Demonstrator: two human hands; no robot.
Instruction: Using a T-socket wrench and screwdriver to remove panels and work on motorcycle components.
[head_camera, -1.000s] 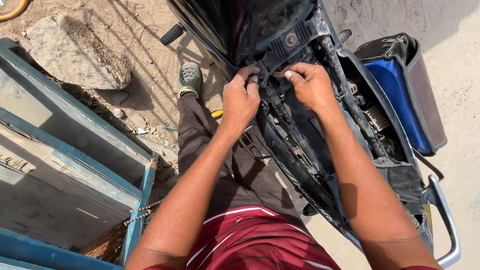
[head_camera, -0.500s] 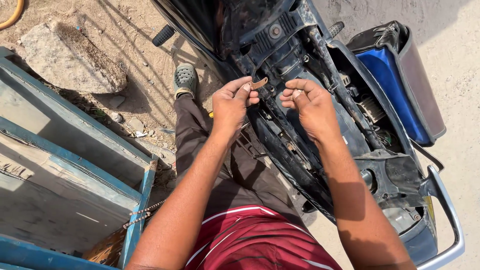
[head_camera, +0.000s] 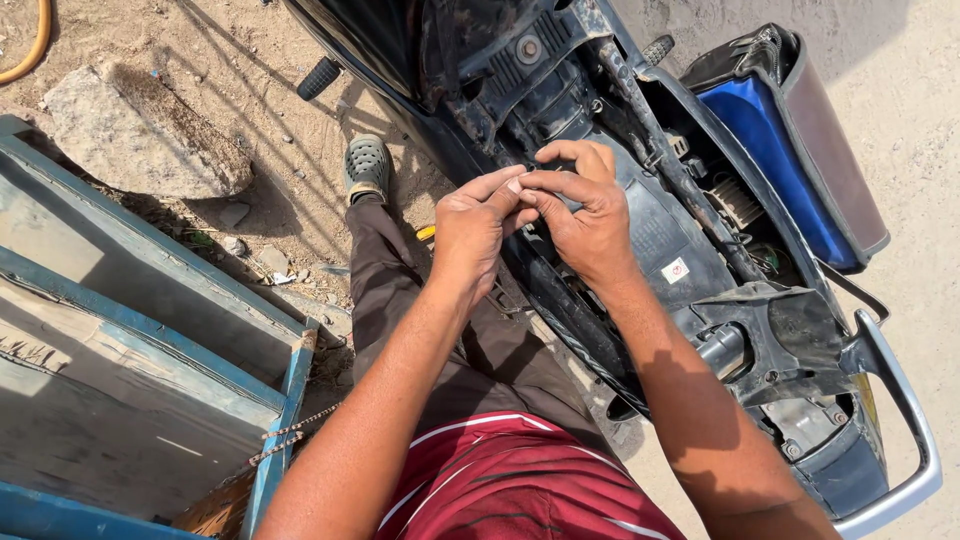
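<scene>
Both your hands meet fingertip to fingertip over the opened scooter.

Your left hand (head_camera: 478, 225) and right hand (head_camera: 582, 215) come together above the scooter's stripped black body (head_camera: 640, 215), thumbs and forefingers pinched as if on something small; whatever sits between the fingertips is hidden, so I cannot tell what they clamp, or whether they clamp anything. You hold them high and close to your eyes, probably because fine work needs both hands steadying each other. The seat (head_camera: 790, 140) is tipped up on its blue underside, which leaves the frame and wiring bare beneath your wrists. Your sandalled foot (head_camera: 366, 165) is planted on the sandy ground (head_camera: 250, 90) beside the blue metal frame (head_camera: 150, 290), bracing you close against the machine.
</scene>
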